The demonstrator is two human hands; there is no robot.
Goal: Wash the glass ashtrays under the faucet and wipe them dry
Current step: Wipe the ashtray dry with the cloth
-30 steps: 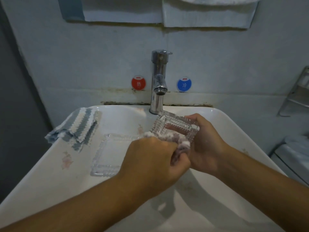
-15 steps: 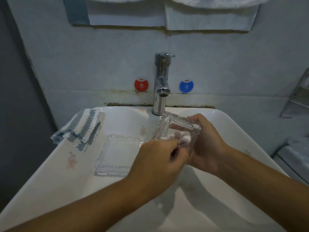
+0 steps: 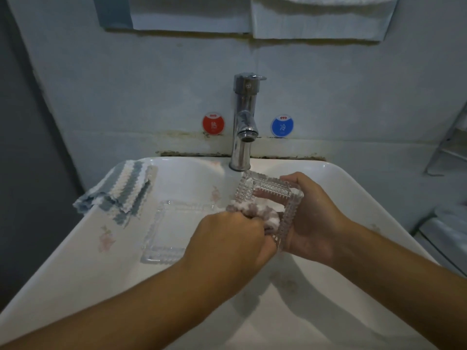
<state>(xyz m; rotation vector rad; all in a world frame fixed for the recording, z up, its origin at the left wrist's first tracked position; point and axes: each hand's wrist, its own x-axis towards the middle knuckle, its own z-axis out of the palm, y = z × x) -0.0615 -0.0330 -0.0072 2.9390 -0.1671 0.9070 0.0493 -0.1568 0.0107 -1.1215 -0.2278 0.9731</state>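
Over a white washbasin (image 3: 75, 269), a person's left hand (image 3: 227, 241) clenches a wadded pink-and-white cloth (image 3: 255, 210) and presses it into a square cut-glass ashtray (image 3: 285, 193), which the right hand (image 3: 316, 218) grasps from its 3 o'clock side, fingers curled round the far rim. The ashtray is tilted up toward the camera, held above the bowl at about 1 o'clock from the left hand.

The risk here looks plain: ribbed glass that is likely wet, held on edge by one hand, could slip under the push of the cloth and strike the hard basin, chipping or cracking. A knock against the second ashtray (image 3: 174, 231), which lies flat on the basin's left ledge at 9 o'clock from the hands, is also possible.

The held ashtray is clear, thick-walled and studded with rows of moulded beads.

Farther back, a striped blue-and-white towel (image 3: 121, 193) drapes the rim at 10 o'clock; the chrome faucet (image 3: 243, 122) stands at 12 o'clock, no stream visible.
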